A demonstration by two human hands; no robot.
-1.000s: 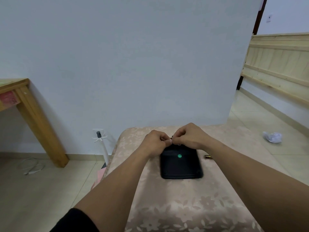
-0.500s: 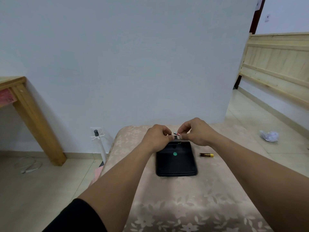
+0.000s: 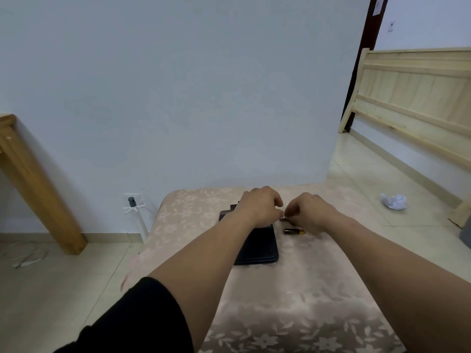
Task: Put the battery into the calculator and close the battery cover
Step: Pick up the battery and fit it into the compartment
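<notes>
A black calculator [image 3: 262, 247] lies back-up on the padded stool. My left hand [image 3: 260, 210] covers its far end with the fingers curled, and what those fingers touch is hidden. Just right of the calculator's far corner, my right hand [image 3: 312, 212] pinches a small dark battery [image 3: 283, 219] at its fingertips, close to my left fingertips. A second battery [image 3: 295, 231], black and gold, lies loose on the cushion below my right hand. A small dark piece [image 3: 233, 207], perhaps the battery cover, sticks out beyond the calculator's far left corner.
The stool's beige floral cushion [image 3: 293, 301] stands against a pale wall. A wooden table leg [image 3: 38, 189] is at the left and a wooden bed frame [image 3: 413, 98] at the right. Crumpled paper [image 3: 393, 201] and a white cable [image 3: 28, 256] lie on the tiled floor.
Both hands have shifted right from the middle of the calculator's far edge. My right hand is now off the calculator with the small battery, near the loose one.
</notes>
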